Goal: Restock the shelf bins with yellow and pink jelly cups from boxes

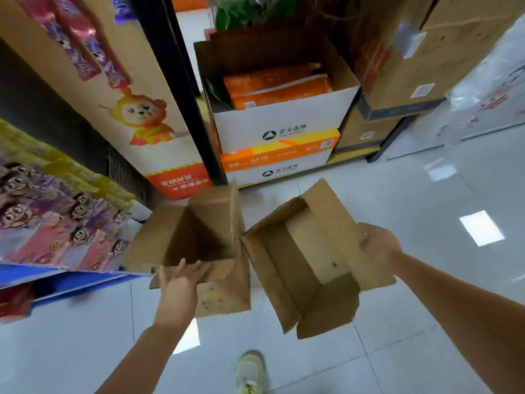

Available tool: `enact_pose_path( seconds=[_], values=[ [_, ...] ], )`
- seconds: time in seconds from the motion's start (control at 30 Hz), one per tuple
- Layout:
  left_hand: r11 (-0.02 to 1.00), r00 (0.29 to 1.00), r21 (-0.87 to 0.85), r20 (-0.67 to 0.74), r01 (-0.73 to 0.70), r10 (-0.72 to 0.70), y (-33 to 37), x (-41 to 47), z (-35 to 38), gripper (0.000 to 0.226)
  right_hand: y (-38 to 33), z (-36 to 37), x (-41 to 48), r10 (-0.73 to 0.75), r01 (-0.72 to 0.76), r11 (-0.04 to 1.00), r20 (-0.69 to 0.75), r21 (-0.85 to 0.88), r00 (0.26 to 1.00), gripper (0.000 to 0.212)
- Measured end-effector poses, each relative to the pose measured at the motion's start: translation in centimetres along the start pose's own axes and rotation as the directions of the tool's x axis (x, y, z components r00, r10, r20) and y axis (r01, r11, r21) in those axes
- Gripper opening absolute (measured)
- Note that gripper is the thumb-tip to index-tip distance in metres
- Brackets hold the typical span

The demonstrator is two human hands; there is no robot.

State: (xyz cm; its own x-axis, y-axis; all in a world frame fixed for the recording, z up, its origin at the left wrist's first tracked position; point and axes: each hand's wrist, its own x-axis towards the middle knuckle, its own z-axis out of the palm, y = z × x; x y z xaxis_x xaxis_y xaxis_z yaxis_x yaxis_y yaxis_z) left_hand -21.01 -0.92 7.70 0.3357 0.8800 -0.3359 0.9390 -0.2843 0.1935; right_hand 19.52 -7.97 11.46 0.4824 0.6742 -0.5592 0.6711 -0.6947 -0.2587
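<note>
Left hand (pixel 179 280): grip clasped on the near flap of the left brown cardboard box (pixel 199 231), fingers over the flap's upper face. The box is open-topped, tilted, held off the floor, and shows a bare interior.

Right hand (pixel 375 243): grip clenched on the outer side flap of the right brown cardboard box (pixel 309 251). This box is also open, tilted towards the camera, with nothing visible inside. The two boxes sit just beside each other, their near corners almost meeting.

Blue plastic shelf bins (pixel 71 282) stand at the left edge. Above them are yellow packaged goods (pixel 71 169) at the back and pink and purple packaged goods (pixel 51 240) in front. Blur prevents confirming them as jelly cups.

Ahead, a white open carton (pixel 278 120) holding orange packs is stacked on another carton. A pale shoe (pixel 250 371) stands on the glossy grey tiled floor (pixel 426 308).
</note>
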Motion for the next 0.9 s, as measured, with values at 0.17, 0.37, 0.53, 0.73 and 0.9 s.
enact_pose_path(
  seconds=[0.17, 0.37, 0.53, 0.73, 0.9],
  values=[
    [0.991, 0.987, -0.096, 0.143, 0.091, -0.076, -5.6, 3.1, 6.0, 0.075, -2.3, 7.2, 5.7, -0.018, 0.01, 0.995, 0.078, 0.103, 0.997, 0.017],
    [0.996, 0.997, 0.053, 0.032, -0.07, 0.068, -7.0, 3.3, 12.5, 0.075, -5.1, 12.6, 10.6, 0.031, -0.036, 0.951, 0.023, 0.307, 0.999, 0.02],
    [0.998, 0.998, -0.024, -0.029, -0.054, 0.054, -9.4, 4.3, 16.1, 0.059, -8.7, 14.4, 15.0, -0.002, -0.009, 0.901, 0.024, 0.434, 1.0, 0.025],
    [0.999, 0.999, -0.022, 0.024, -0.023, 0.023, -9.5, 6.6, 16.1, 0.058, -9.4, 11.3, 18.5, 0.074, -0.036, 0.976, -0.171, 0.214, 0.982, 0.034],
    [0.998, 0.999, -0.037, -0.019, -0.046, 0.045, -8.0, 7.9, 16.8, 0.064, -7.6, 10.3, 19.2, -0.028, 0.029, 0.984, 0.005, -0.178, 1.0, 0.048]
  ],
)
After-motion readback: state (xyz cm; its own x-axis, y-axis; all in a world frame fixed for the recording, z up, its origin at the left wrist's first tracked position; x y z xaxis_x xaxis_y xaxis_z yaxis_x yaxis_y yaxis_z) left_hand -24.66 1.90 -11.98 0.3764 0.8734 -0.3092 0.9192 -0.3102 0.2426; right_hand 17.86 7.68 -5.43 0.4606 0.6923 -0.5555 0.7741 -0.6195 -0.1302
